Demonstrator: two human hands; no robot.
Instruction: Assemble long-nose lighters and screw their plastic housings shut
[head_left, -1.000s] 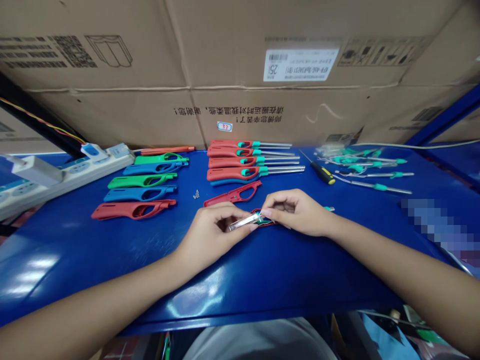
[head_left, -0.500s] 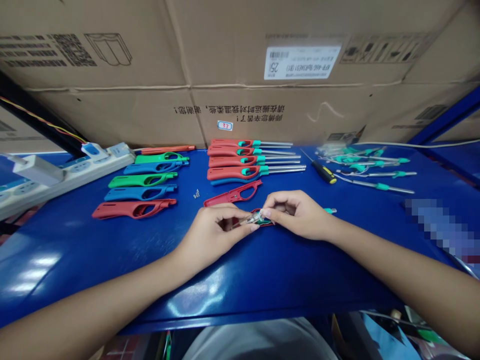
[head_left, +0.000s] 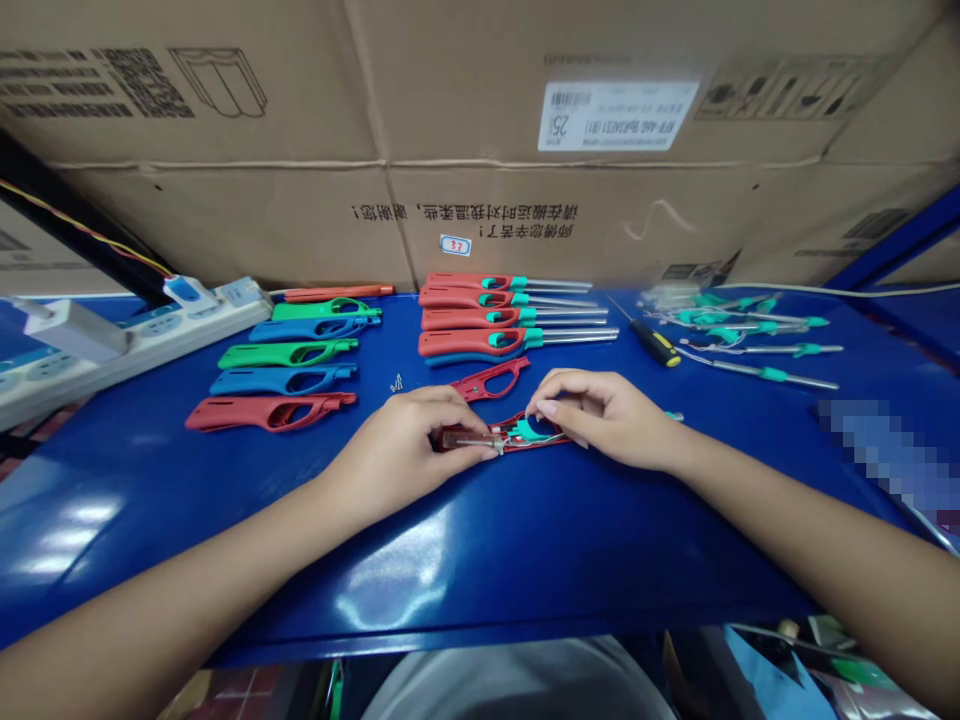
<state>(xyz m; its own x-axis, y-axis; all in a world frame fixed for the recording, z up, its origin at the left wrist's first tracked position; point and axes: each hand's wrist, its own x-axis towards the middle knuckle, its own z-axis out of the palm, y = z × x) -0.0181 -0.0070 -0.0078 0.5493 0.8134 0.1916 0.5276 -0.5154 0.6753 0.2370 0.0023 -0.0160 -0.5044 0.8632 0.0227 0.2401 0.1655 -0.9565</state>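
An opened red gas lighter shell half (head_left: 514, 447) lies on the blue table between my hands. In it are a clear fuel tank (head_left: 469, 440), a green trigger (head_left: 529, 430) and a thin white wire. My left hand (head_left: 416, 438) is closed around the tank's end, thumb on the near side and fingers on the far side. My right hand (head_left: 604, 415) is closed over the shell's right part, thumb and forefinger pinched beside the trigger; what they hold is hidden. Just behind lies the red matching shell half (head_left: 495, 381), partly covered by my left hand.
Assembled lighters (head_left: 469, 318) lie stacked at the back middle. Empty coloured shells (head_left: 289, 354) line the left, near a white power strip (head_left: 150, 345). Small screws (head_left: 397, 383), a screwdriver (head_left: 655, 343) and several metal lighter tubes (head_left: 799, 381) lie around. A cardboard box (head_left: 300, 220) stands behind.
The fuel tank has come down into the red shell half. My right hand has moved slightly right, off the tank's metal end, and the green trigger now shows.
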